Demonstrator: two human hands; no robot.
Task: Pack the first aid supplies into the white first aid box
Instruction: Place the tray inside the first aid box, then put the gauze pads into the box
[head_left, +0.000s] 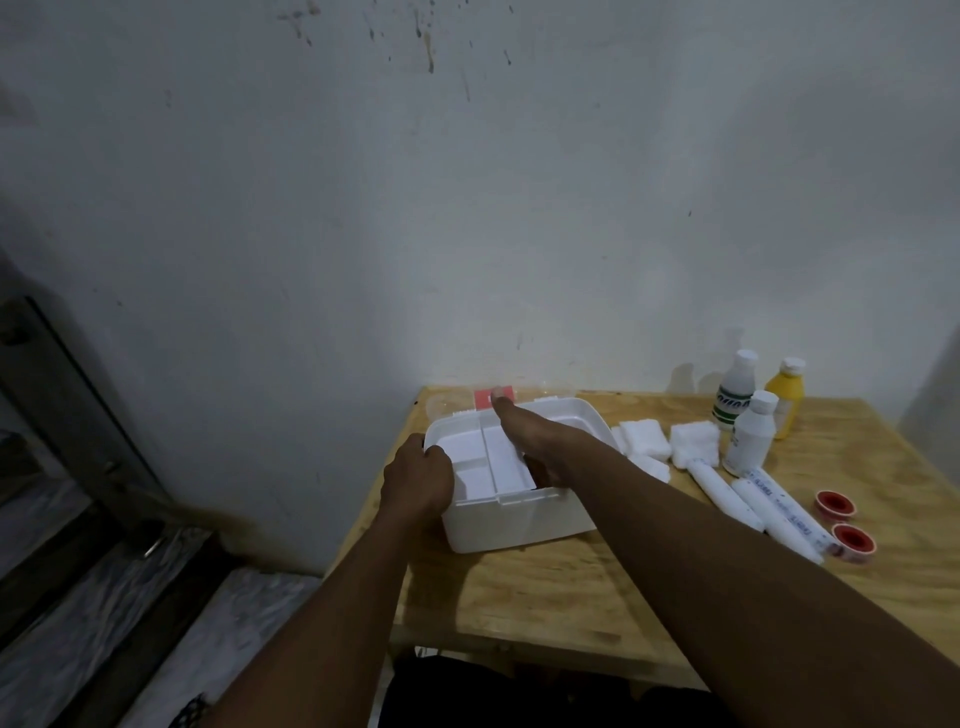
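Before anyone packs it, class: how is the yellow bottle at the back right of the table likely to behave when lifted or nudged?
The yellow bottle looks like rigid plastic, so it should probably hold its shape in a grip. It stands upright, taller than wide, so a sideways nudge could tip it. It appears round, so once down it may roll.

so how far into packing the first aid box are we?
Early. Done: the white box is open, its tray showing. In hand: left hand steadies the box's left edge while right hand reaches into it. Left: bottles, gauze pads, rolled bandages and tape rolls sit on the table.
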